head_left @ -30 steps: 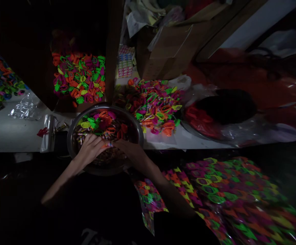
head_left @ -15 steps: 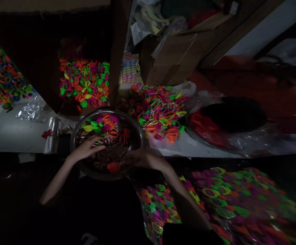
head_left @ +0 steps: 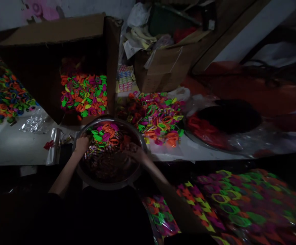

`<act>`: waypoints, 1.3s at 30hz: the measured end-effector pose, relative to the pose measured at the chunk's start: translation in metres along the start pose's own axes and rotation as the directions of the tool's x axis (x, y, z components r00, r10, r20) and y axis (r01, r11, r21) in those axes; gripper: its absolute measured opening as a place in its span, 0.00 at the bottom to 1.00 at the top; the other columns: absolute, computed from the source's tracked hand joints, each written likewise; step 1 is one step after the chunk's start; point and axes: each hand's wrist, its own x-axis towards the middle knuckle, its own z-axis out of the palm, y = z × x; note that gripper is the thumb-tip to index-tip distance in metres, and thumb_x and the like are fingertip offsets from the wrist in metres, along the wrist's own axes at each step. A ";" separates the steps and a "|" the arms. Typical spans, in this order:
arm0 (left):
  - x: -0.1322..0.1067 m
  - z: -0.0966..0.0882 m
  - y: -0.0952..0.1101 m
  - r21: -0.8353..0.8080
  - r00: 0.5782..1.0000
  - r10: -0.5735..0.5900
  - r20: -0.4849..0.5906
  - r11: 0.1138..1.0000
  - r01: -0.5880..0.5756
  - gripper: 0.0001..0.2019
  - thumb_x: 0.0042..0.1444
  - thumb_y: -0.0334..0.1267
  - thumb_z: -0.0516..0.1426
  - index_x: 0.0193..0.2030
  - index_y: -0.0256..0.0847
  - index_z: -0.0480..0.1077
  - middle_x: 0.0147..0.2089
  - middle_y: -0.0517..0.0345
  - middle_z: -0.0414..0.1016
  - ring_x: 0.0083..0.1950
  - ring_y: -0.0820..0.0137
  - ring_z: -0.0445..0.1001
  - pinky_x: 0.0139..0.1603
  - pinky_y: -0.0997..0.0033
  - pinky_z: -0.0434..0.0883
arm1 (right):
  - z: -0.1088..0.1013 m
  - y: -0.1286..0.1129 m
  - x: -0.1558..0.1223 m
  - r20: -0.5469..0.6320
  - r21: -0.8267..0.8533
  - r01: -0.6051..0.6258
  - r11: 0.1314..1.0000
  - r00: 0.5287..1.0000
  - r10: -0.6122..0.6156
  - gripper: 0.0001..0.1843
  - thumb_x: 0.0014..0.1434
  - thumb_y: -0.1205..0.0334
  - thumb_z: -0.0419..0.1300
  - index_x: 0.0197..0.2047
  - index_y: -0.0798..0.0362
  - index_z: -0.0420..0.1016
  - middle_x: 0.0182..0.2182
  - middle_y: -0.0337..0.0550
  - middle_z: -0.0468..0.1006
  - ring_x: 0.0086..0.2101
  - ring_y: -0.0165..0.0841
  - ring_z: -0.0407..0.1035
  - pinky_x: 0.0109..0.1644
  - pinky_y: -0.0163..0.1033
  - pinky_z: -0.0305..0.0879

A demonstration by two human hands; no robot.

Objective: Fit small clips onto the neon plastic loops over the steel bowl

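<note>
A round metal bowl (head_left: 109, 186) holds bright plastic pieces (head_left: 102, 135) in green, magenta and orange, and short strings of small striped beads (head_left: 94, 152). My left hand (head_left: 82, 144) is at the bowl's left side, fingers curled down beside the green pieces. What it pinches is hidden. Inside the right part of the bowl is my right hand (head_left: 135, 152), its fingers bent close to a dim orange piece (head_left: 126, 139). Shadow hides what those fingers hold, if anything.
A cardboard box (head_left: 53, 32) with bright pieces opens behind the bowl. A loose heap (head_left: 160, 117) lies right of it, by another carton (head_left: 167, 68). Farther right is a basin with red plastic (head_left: 204, 132). Bagged pieces (head_left: 249, 200) fill the lower right.
My left hand has moved from over the beads to the bowl's left rim. My right hand has shifted slightly up. The red-orange piece at the bowl's front no longer shows there. The view has tilted up.
</note>
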 end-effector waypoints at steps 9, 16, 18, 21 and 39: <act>-0.013 0.006 0.000 -0.022 0.989 0.036 -0.140 0.999 -0.039 0.10 0.58 0.39 0.52 0.44 0.40 0.70 0.46 0.45 0.68 0.50 0.56 0.67 0.47 0.59 0.67 | 0.027 0.001 -0.012 0.228 -0.036 -0.026 0.999 0.973 0.033 0.19 0.45 0.49 0.65 0.36 0.53 0.72 0.23 0.35 0.73 0.25 0.30 0.66 0.31 0.37 0.65; -0.049 -0.041 0.031 -0.377 0.858 0.262 -0.442 0.813 -0.443 0.07 0.59 0.39 0.54 0.33 0.39 0.64 0.45 0.52 0.69 0.48 0.65 0.68 0.50 0.63 0.67 | 0.032 -0.026 -0.030 0.182 -0.187 0.239 0.953 0.962 -0.206 0.16 0.53 0.53 0.61 0.43 0.52 0.75 0.41 0.44 0.79 0.43 0.37 0.73 0.50 0.43 0.66; -0.059 -0.057 0.041 -0.370 0.796 0.395 -0.458 0.729 -0.575 0.07 0.60 0.39 0.53 0.33 0.40 0.64 0.41 0.55 0.71 0.45 0.67 0.69 0.47 0.65 0.68 | 0.032 -0.039 -0.036 0.188 -0.209 0.322 0.923 0.940 -0.285 0.16 0.54 0.54 0.61 0.45 0.50 0.75 0.42 0.43 0.80 0.44 0.37 0.73 0.50 0.42 0.66; -0.070 -0.069 0.049 -0.336 0.756 0.454 -0.471 0.700 -0.630 0.10 0.60 0.44 0.54 0.35 0.39 0.64 0.37 0.56 0.72 0.41 0.68 0.72 0.40 0.69 0.69 | 0.031 -0.059 -0.045 0.254 -0.225 0.423 0.878 0.895 -0.366 0.15 0.56 0.56 0.60 0.47 0.48 0.75 0.42 0.41 0.80 0.43 0.36 0.74 0.49 0.40 0.68; -0.086 -0.092 0.062 0.065 0.686 0.599 -0.412 0.771 -0.634 0.13 0.65 0.43 0.46 0.39 0.41 0.69 0.37 0.56 0.73 0.41 0.67 0.70 0.36 0.70 0.68 | 0.029 -0.079 -0.060 0.296 -0.214 0.383 0.898 0.902 -0.314 0.12 0.56 0.55 0.60 0.43 0.47 0.76 0.40 0.41 0.80 0.41 0.36 0.74 0.47 0.40 0.68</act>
